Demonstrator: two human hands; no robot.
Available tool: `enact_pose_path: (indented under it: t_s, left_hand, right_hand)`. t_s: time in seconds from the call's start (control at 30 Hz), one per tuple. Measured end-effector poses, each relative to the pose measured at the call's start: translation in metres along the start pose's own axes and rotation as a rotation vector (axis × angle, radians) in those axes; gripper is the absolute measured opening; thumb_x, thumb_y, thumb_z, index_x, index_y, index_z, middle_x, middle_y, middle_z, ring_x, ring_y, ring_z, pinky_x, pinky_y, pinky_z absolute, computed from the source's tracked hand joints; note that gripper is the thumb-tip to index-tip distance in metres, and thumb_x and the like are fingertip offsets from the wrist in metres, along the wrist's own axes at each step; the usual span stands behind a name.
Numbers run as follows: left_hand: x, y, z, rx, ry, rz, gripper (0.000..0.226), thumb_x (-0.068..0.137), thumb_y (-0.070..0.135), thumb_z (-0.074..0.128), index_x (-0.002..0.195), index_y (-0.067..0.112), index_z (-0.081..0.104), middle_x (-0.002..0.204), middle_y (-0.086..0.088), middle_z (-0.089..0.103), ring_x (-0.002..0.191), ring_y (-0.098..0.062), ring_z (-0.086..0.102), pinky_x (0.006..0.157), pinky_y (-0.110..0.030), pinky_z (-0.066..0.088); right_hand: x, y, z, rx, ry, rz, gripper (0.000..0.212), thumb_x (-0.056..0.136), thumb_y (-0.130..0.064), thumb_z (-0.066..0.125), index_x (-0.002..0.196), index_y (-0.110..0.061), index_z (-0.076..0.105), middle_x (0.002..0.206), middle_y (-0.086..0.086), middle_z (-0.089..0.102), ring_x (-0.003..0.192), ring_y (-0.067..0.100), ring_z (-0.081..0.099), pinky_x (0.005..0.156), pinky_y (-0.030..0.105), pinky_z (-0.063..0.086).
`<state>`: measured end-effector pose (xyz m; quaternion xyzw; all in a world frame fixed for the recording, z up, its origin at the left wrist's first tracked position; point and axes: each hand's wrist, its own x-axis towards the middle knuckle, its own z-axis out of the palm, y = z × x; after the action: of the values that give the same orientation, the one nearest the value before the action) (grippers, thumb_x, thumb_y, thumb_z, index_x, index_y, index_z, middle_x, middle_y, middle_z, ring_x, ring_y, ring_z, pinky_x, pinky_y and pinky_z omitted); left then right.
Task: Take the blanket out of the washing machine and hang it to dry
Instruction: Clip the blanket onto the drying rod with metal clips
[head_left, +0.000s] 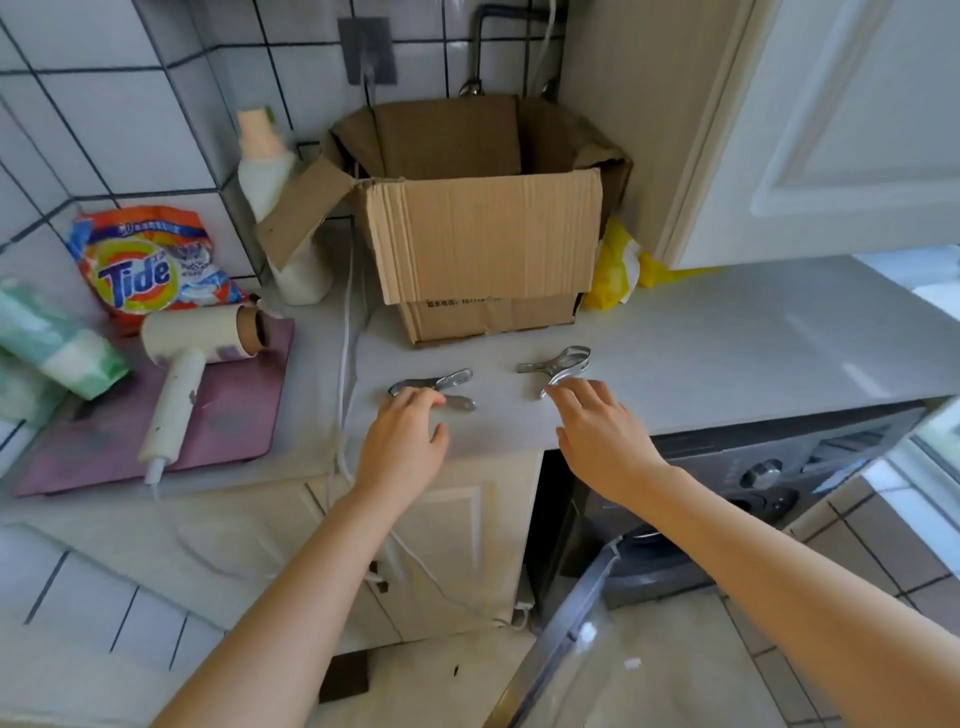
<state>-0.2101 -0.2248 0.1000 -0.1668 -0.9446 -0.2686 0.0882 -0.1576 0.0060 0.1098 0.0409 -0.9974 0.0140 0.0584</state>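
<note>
Looking down past the glass-fronted door (566, 629) of the dark grey washing machine (753, 483), swung wide below and in front of the brown corrugated cardboard box (483, 244), presumably for unloading. No sight of the blanket: possibly inside the drum, hidden, well below both hands. Reaching further in with the left hand (402, 436), fingers loose, clasping nothing, tips touching a silver metal clothes clip (436, 387) before the box's left corner. Right hand (597, 431) likewise spread and empty, fingertips on a second silver metal clip (563, 366) before the box's right corner. Probably laid out there ready for pinning the blanket once hung.
</note>
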Motion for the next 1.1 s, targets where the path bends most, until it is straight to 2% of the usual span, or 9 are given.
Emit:
enact_pose_path:
  t_s: [0.1, 0.17, 0.27, 0.37, 0.47, 0.57, 0.87, 1.03, 1.1]
  left_hand:
    - [0.021, 0.0, 0.01, 0.055, 0.056, 0.052, 0.035, 0.087, 0.016, 0.064, 0.121, 0.011, 0.059, 0.12, -0.005, 0.058, 0.116, -0.028, 0.048, 0.095, -0.037, 0.041]
    - [0.036, -0.001, 0.015, 0.084, 0.053, 0.111, 0.041, 0.087, 0.026, 0.066, 0.124, 0.01, 0.057, 0.124, -0.006, 0.058, 0.12, -0.027, 0.048, 0.1, -0.037, 0.039]
    - [0.055, -0.005, 0.023, 0.121, -0.029, 0.124, 0.06, 0.089, 0.044, 0.062, 0.136, 0.01, 0.047, 0.138, -0.008, 0.051, 0.131, -0.027, 0.04, 0.11, -0.039, 0.031]
    - [0.063, -0.012, 0.033, 0.186, -0.154, 0.074, 0.074, 0.089, 0.056, 0.054, 0.146, 0.015, 0.032, 0.149, -0.006, 0.041, 0.14, -0.026, 0.03, 0.114, -0.048, 0.021]
    - [0.063, -0.019, 0.039, 0.2, -0.211, 0.04, 0.073, 0.088, 0.057, 0.053, 0.147, 0.021, 0.029, 0.145, -0.003, 0.044, 0.136, -0.023, 0.035, 0.111, -0.046, 0.024]
    - [0.062, -0.024, 0.041, 0.215, -0.196, 0.04, 0.067, 0.09, 0.051, 0.056, 0.146, 0.023, 0.032, 0.143, 0.003, 0.044, 0.132, -0.022, 0.036, 0.11, -0.047, 0.026]
    - [0.061, -0.022, 0.047, 0.188, -0.155, 0.023, 0.063, 0.082, 0.053, 0.066, 0.134, 0.023, 0.05, 0.12, 0.002, 0.049, 0.113, -0.025, 0.046, 0.1, -0.039, 0.035]
    - [0.057, -0.015, 0.042, -0.048, -0.054, -0.031, 0.056, 0.072, 0.047, 0.078, 0.119, 0.022, 0.059, 0.108, 0.006, 0.054, 0.103, -0.018, 0.052, 0.087, -0.033, 0.044]
    - [0.054, -0.011, 0.038, -0.239, -0.009, -0.072, 0.052, 0.072, 0.04, 0.08, 0.116, 0.023, 0.058, 0.105, 0.009, 0.053, 0.099, -0.01, 0.054, 0.082, -0.019, 0.044]
  right_hand:
    - [0.03, 0.014, -0.001, -0.016, -0.006, 0.002, 0.061, 0.093, -0.009, 0.049, 0.149, -0.01, 0.025, 0.153, 0.009, 0.027, 0.139, 0.033, 0.024, 0.105, 0.04, 0.036]
    - [0.045, 0.02, 0.001, -0.028, -0.032, -0.016, 0.065, 0.091, -0.007, 0.049, 0.149, -0.009, 0.022, 0.155, 0.01, 0.022, 0.14, 0.036, 0.02, 0.107, 0.041, 0.034]
    - [0.064, 0.027, 0.009, -0.059, -0.106, -0.049, 0.067, 0.095, -0.014, 0.05, 0.151, -0.008, 0.014, 0.158, 0.01, 0.012, 0.143, 0.04, 0.013, 0.113, 0.044, 0.027]
    - [0.078, 0.033, 0.014, -0.039, -0.167, -0.066, 0.073, 0.098, -0.025, 0.05, 0.153, -0.01, 0.005, 0.16, 0.01, 0.009, 0.145, 0.041, 0.006, 0.116, 0.047, 0.018]
    - [0.086, 0.037, 0.016, -0.017, -0.206, -0.069, 0.075, 0.097, -0.034, 0.053, 0.153, -0.012, 0.009, 0.158, 0.007, 0.019, 0.142, 0.041, 0.016, 0.112, 0.049, 0.025]
    - [0.09, 0.04, 0.02, -0.001, -0.239, -0.068, 0.072, 0.096, -0.038, 0.054, 0.152, -0.014, 0.016, 0.152, 0.009, 0.029, 0.136, 0.04, 0.028, 0.107, 0.047, 0.032]
    - [0.105, 0.036, 0.021, -0.038, -0.228, -0.127, 0.058, 0.093, -0.043, 0.056, 0.142, -0.017, 0.038, 0.129, 0.012, 0.044, 0.115, 0.033, 0.04, 0.095, 0.039, 0.038]
    - [0.103, 0.028, 0.02, -0.011, -0.246, -0.1, 0.058, 0.091, -0.047, 0.058, 0.135, -0.012, 0.043, 0.124, 0.01, 0.046, 0.111, 0.031, 0.046, 0.09, 0.041, 0.038]
    - [0.096, 0.025, 0.019, 0.044, -0.219, -0.078, 0.059, 0.09, -0.047, 0.059, 0.136, -0.014, 0.041, 0.126, 0.009, 0.044, 0.112, 0.03, 0.048, 0.092, 0.042, 0.039]
